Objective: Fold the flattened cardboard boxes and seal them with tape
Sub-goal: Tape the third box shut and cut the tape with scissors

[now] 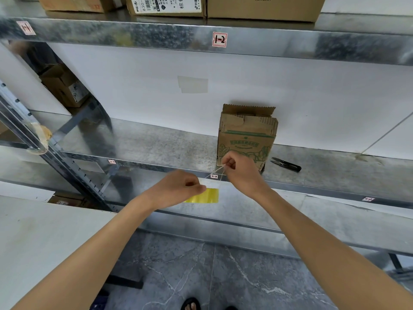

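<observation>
A small brown cardboard box [247,135] with green print stands upright on the metal shelf [156,146], its top flaps partly open. My left hand [178,186] pinches the upper edge of a strip of yellowish tape [204,196] that hangs in front of the shelf edge. My right hand [240,168] is just in front of the box's lower left corner and pinches the other end of the strip, which looks thin and twisted between the two hands.
Black thread snips [286,164] lie on the shelf right of the box. Larger cardboard boxes [263,7] sit on the shelf above. A white surface [44,238] lies at lower left, with grey marble floor [212,276] below.
</observation>
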